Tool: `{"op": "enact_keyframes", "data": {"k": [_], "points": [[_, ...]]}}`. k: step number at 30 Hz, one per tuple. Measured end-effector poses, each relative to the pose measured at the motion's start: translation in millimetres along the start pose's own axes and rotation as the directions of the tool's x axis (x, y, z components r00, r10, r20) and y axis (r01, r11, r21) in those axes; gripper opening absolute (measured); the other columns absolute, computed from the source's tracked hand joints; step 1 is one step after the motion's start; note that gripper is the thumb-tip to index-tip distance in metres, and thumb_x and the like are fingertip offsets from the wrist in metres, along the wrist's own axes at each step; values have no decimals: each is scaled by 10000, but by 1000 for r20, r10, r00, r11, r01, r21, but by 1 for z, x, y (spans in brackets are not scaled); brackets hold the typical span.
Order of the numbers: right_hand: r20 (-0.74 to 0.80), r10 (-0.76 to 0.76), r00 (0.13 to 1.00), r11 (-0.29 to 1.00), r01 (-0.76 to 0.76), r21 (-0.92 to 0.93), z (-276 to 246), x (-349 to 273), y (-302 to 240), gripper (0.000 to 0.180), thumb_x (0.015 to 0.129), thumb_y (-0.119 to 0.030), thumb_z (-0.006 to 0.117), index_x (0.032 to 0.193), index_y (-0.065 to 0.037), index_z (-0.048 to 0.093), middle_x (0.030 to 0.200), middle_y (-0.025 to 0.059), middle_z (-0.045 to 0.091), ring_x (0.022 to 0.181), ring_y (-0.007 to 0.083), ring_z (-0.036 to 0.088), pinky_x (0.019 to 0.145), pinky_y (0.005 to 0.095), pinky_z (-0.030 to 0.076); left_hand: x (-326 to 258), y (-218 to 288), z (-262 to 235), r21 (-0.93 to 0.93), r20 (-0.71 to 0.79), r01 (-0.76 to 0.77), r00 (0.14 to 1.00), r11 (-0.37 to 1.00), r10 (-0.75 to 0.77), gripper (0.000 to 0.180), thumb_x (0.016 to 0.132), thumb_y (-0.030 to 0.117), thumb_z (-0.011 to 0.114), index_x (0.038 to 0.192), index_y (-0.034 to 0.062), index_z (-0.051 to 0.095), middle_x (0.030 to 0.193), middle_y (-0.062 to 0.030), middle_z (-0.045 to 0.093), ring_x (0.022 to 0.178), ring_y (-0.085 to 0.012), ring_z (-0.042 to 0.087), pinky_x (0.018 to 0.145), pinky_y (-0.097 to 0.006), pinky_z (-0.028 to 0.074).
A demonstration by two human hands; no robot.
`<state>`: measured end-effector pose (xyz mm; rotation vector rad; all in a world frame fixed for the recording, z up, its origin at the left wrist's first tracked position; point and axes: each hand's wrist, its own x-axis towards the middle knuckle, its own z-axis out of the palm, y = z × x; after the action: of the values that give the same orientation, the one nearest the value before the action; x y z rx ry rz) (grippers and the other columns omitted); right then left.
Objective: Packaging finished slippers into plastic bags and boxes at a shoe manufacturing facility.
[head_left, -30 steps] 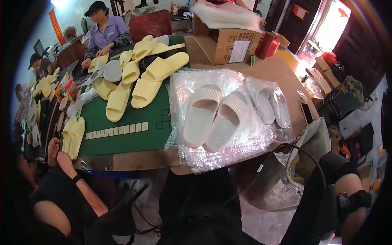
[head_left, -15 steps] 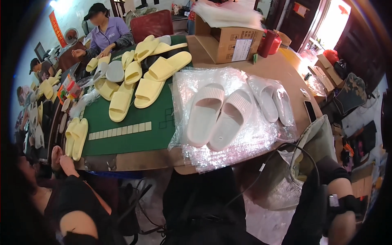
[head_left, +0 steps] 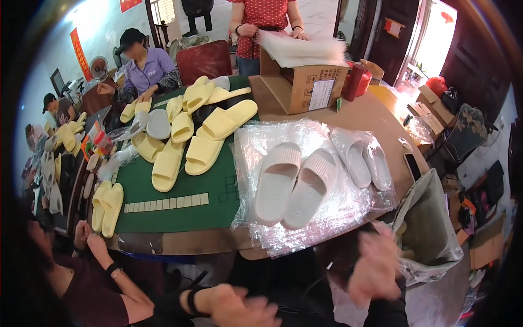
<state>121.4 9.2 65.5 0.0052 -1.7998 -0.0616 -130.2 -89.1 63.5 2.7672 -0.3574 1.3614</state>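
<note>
Newly in view are the left hand [head_left: 235, 307], loosely spread and empty, and the right hand [head_left: 375, 268], too blurred to judge. Beyond both, light-grey ribbed-strap slippers [head_left: 306, 201] lie on clear plastic bags [head_left: 347, 207] atop the brown table [head_left: 365, 118].

You were in a small workshop: slippers [head_left: 168, 168], bags [head_left: 342, 203] and a carton [head_left: 298, 87] lay on the table [head_left: 362, 115], co-workers [head_left: 146, 73] around it.
</note>
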Motion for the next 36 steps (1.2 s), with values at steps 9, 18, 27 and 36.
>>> {"op": "enact_keyframes", "data": {"k": [9, 18, 27, 36], "points": [[540, 841, 28, 469, -534, -704, 104, -87, 98, 623, 907, -519, 494, 1449, -263, 323, 1292, 428, 367, 1211, 575, 364, 986, 523, 379, -146, -78, 122, 487, 93, 693, 564, 532, -820, 399, 794, 307, 678, 1142, 122, 615, 1164, -174, 549, 1087, -365, 518, 903, -454, 445], [314, 947, 74, 308, -492, -814, 145, -127, 159, 625, 864, -571, 499, 1140, -20, 605, 1214, 351, 502, 1125, 494, 494, 928, 576, 404, -152, -67, 146, 606, 2, 722, 418, 334, -908, 529, 856, 363, 599, 1320, 128, 498, 1292, -137, 494, 1222, -320, 455, 1005, -460, 360], [363, 832, 420, 533, -788, -308, 69, -88, 91, 374, 776, -83, 615, 1133, 18, 570, 1173, 257, 533, 1135, 445, 454, 1006, 478, 352, -160, -72, 147, 482, -54, 781, 478, 397, -876, 382, 820, 256, 626, 1143, 57, 589, 1226, -135, 525, 1181, -307, 469, 1012, -462, 351], [435, 892, 123, 103, -992, 68, -6, -106, -13, 573, 701, -77, 697, 1234, 29, 517, 1198, 189, 577, 1151, 315, 535, 985, 411, 399, -132, -95, 124, 384, -50, 854, 398, 351, -916, 384, 768, 201, 609, 1097, 4, 600, 1159, -126, 563, 1078, -282, 507, 928, -398, 402]]}}
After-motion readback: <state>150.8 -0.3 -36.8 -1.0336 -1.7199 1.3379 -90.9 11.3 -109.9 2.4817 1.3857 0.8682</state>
